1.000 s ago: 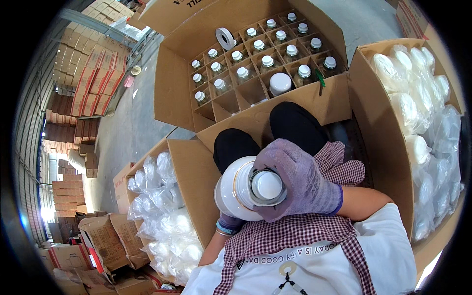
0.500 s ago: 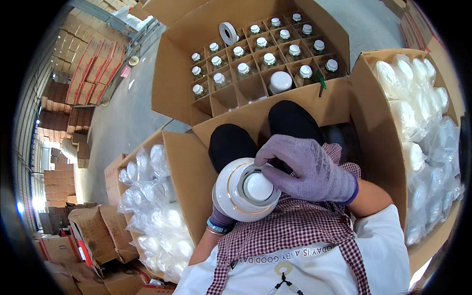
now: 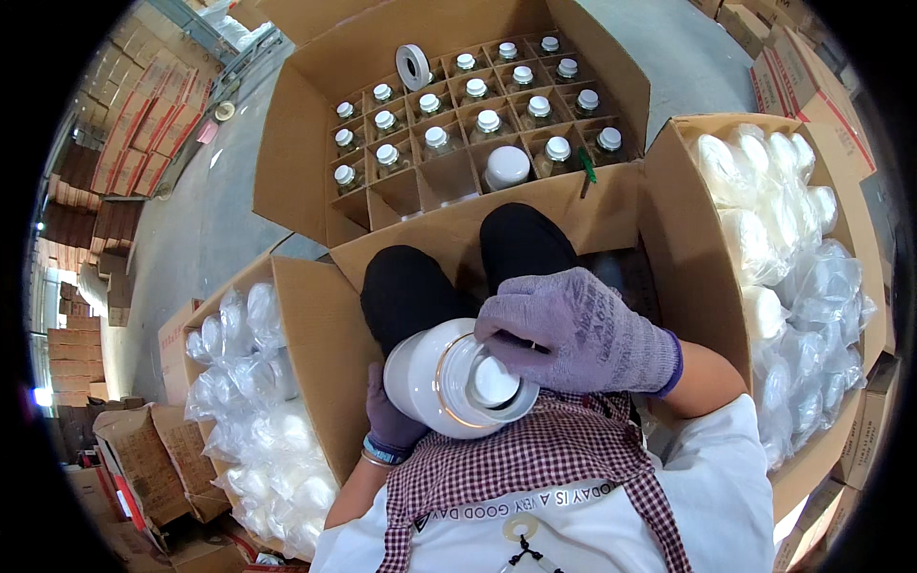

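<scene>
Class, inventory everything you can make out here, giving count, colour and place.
White jar: 1, white with gold line, in the left hand
Cap: 1, white, inside the jar's mouth
Divided carton: 1, brown, ahead
Small-capped bottles: about twenty, clear with white caps, in its compartments
Larger rounded top: 1, white, nearest row
Tape roll: 1, white, atop the compartments
Green object: 1, kind unclear, near edge
Side cartons: 2, brown, left and right
Wrapped items: many, white and clear, inside them
Background cartons: many, mostly brown, far left
Apron: 1, checked, on the person
Left hand: 1, purple glove, against the jar
Right hand: 1, purple-grey glove, at its mouth
</scene>
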A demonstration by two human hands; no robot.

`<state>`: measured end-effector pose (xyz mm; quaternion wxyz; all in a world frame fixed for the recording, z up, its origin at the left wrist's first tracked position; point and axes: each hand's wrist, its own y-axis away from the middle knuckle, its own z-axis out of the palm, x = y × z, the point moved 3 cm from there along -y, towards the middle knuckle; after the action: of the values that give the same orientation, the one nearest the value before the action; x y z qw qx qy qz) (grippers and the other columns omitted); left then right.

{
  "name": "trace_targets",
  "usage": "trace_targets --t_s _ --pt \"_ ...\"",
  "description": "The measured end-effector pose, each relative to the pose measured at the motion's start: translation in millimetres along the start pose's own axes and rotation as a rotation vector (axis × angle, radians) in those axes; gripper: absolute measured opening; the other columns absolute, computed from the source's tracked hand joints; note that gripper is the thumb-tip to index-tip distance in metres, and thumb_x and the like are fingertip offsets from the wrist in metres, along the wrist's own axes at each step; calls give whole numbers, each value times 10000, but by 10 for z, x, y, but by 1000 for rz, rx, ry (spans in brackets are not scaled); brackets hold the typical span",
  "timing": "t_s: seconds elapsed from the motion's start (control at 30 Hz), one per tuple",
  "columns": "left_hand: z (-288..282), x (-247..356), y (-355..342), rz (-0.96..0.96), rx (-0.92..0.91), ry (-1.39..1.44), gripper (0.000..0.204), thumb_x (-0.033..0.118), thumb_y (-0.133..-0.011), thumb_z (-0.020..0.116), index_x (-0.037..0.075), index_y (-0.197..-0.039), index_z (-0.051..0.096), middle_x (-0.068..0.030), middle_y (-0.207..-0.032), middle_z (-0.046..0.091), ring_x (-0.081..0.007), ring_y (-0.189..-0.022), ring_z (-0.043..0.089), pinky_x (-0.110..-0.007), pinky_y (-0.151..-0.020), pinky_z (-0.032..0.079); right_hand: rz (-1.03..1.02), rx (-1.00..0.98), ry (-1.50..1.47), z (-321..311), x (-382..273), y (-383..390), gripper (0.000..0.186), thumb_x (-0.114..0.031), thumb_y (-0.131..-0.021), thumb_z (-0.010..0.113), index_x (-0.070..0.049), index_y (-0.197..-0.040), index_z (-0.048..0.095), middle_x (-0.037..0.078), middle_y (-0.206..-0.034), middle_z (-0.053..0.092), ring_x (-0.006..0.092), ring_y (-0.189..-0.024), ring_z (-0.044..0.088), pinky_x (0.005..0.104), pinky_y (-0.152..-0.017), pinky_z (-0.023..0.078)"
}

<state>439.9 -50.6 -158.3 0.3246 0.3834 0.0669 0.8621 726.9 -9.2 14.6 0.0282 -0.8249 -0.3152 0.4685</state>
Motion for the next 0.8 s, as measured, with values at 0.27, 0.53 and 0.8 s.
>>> trace_targets --t_s 0.27,0.53,0.8 --pt "-259 -29 73 17 132 -44 737 604 -1056 201 73 -1538 372 -182 -1543 456 -350 -1432 430 -503 -1192 339 3 130 -102 149 78 47 95 -127 -910 676 -44 -948 651 116 -829 645 259 -780 680 364 -693 545" --pt "-211 -40 38 161 -82 -961 621 265 -973 673 122 -1523 421 -115 -1493 529 -242 -1380 505 -406 -1152 412 112 162 -191 190 3 138 270 -150 -862 748 -58 -1090 635 134 -1009 639 275 -902 681 366 -768 558" --pt "-241 -76 69 -60 -25 -801 621 238 -954 706 139 -1510 449 -93 -1494 533 -221 -1369 513 -386 -1146 415 3 9 -184 25 -71 225 452 -226 -794 822 -84 -1167 610 142 -1218 563 302 -1064 671 382 -889 570"
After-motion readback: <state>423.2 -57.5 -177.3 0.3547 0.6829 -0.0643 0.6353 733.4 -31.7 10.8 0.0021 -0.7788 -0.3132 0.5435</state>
